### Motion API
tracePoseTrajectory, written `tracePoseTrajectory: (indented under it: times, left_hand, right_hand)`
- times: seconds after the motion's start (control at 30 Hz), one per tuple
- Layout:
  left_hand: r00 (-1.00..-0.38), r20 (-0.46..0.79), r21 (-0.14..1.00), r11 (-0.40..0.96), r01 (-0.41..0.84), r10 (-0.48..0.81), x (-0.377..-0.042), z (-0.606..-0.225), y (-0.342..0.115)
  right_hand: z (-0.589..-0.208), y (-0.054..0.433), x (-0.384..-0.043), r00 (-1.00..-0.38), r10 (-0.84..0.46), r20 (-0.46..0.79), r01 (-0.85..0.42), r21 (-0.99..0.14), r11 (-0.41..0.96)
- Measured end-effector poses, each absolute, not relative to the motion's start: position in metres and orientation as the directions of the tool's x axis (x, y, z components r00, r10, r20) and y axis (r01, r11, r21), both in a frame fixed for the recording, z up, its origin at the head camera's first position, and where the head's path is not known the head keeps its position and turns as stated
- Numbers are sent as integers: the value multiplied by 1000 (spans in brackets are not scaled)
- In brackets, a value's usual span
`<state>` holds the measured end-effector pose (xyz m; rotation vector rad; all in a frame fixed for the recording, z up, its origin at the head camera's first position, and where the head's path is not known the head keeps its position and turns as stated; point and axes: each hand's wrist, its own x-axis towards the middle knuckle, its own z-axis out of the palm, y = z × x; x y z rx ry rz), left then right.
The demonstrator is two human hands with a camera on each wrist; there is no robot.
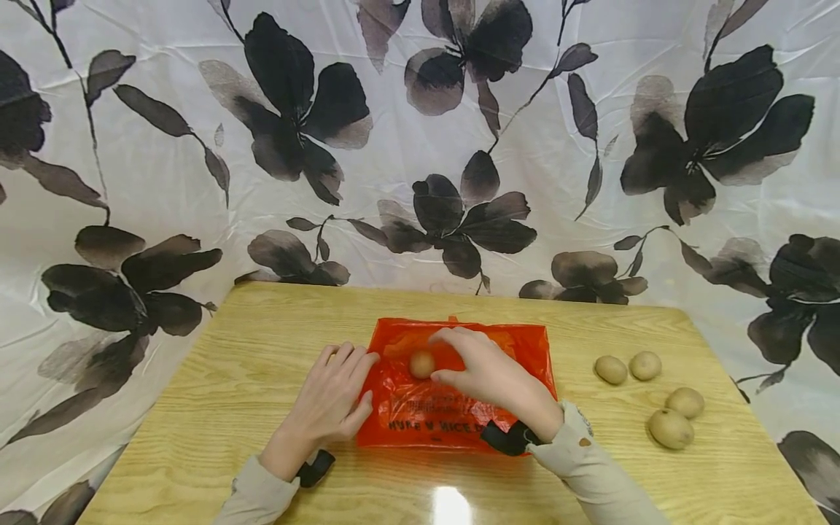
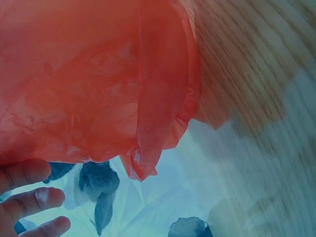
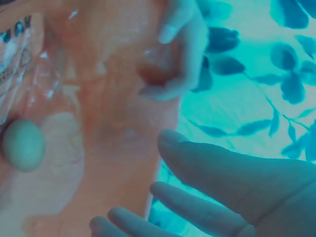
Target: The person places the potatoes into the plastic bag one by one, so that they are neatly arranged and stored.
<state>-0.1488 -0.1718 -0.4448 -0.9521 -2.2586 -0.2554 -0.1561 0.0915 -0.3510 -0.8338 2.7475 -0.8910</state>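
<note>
- Red plastic bag [image 1: 426,397] flat on tabletop [image 1: 275,321]; potato [image 1: 422,364] atop it, L of ctr.
- R hand [image 1: 487,370] over bag, just R of potato, thumb & fingers spread, nothing held.
- L hand [image 1: 333,394] by bag's L edge, fingers loosely bent.
- 4 other potatoes [image 1: 671,429] far R.

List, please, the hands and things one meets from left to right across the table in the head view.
Left hand, lone potato, right hand, farther pair of potatoes, nearer pair of potatoes.

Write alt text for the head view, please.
A person's right grip is over a red bag, near one potato; the left grip is at the bag's left edge. Four more potatoes lie on the table at right.
</note>
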Motion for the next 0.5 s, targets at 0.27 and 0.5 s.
tracePoseTrajectory:
  times: [0.27,0.5]
  left_hand:
    - [-512,650,-75,718,692,561,-150,-446,-171]
    - [-524,643,-65,722,689,558,-149,-444,-171]
  right_hand:
    - [-352,113,-144,-839,-511,185,-492,-658,570]
    - [-352,133,-134,-823,-456,338,-548,-683,483]
